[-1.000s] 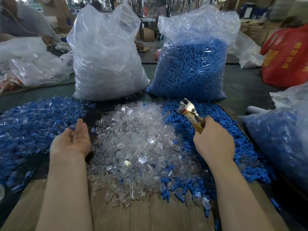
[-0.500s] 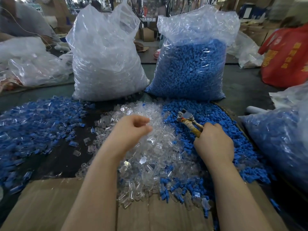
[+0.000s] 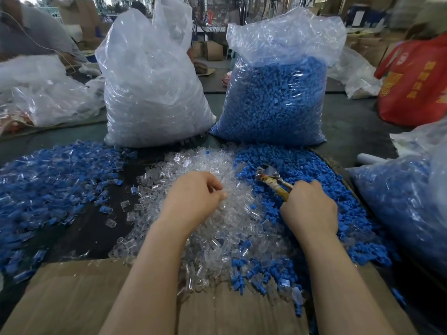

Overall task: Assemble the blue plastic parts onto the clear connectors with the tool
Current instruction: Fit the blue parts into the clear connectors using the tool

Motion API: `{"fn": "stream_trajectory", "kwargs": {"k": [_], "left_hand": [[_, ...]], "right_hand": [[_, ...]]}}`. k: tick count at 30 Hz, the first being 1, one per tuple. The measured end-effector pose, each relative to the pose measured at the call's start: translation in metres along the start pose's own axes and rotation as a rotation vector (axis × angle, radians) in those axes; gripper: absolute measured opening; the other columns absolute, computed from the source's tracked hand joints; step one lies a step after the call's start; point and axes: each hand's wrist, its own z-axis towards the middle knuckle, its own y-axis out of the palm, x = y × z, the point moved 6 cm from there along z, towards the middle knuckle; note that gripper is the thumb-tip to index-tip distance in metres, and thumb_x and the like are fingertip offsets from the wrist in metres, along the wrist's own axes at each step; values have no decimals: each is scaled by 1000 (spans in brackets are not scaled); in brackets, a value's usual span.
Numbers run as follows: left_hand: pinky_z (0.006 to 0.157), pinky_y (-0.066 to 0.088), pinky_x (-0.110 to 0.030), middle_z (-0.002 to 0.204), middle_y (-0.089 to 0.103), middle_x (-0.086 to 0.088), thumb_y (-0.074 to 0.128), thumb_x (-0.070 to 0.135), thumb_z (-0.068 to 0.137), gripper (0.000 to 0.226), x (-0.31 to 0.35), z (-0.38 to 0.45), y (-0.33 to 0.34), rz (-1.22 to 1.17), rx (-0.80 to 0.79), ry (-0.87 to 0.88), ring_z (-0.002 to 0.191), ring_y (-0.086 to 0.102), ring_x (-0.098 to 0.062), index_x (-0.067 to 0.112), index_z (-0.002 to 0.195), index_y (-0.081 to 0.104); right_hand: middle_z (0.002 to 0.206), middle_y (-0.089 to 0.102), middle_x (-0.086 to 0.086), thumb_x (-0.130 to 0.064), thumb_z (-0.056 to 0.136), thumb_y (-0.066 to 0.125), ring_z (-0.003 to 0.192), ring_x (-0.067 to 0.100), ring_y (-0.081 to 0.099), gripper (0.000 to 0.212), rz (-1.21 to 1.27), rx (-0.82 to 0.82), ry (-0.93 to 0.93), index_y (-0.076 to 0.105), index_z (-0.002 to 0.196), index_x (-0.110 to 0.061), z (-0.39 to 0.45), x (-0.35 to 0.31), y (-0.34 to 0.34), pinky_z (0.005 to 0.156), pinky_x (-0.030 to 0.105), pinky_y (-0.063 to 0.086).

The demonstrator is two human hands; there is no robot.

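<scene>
A heap of clear connectors (image 3: 217, 238) lies in the middle of the work surface, with loose blue plastic parts (image 3: 319, 170) heaped to its right. My left hand (image 3: 193, 199) sits on top of the clear heap, fingers curled, thumb and fingertips pinching a clear connector. My right hand (image 3: 309, 209) grips the taped handles of the plier-like tool (image 3: 268, 175). The tool's metal head lies low over the blue parts, at the edge of the clear heap. Whether its jaws hold anything is not visible.
Assembled blue-and-clear pieces (image 3: 48, 182) spread at the left. Behind stand a bag of clear connectors (image 3: 150, 93) and a bag of blue parts (image 3: 273, 100). Another filled bag (image 3: 401, 209) and a red bag (image 3: 416, 81) crowd the right. Cardboard (image 3: 72, 298) covers the near edge. A person (image 3: 29, 30) sits far left.
My left hand has moved from the left, where it lay open by the assembled pieces, onto the clear heap and curled. The tool head has dropped down to the blue parts.
</scene>
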Motion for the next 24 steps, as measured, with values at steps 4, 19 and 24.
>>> {"fn": "stream_trajectory", "kwargs": {"k": [4,19,24], "left_hand": [[60,45,-15,72,66,16,72,40,87,11,3,1,2,0,42,5,67,60,6,30,93,72],[69,52,-16,80,73,8,78,19,83,11,7,-4,-12,-536,210,3,76,69,-4,25,89,71],[69,51,-19,85,75,-1,73,11,86,16,12,-3,-7,-822,112,-4,77,72,-8,18,98,66]], "right_hand": [[111,51,13,-23,92,58,71,28,45,17,17,-2,8,53,103,-11,0,0,0,67,37,36],[80,49,3,-22,91,58,64,24,45,12,104,185,-58,47,95,-16,1,-1,-6,59,34,36],[75,47,-7,-18,89,59,60,10,42,18,462,169,-107,43,96,-24,7,-6,-6,54,31,31]]}}
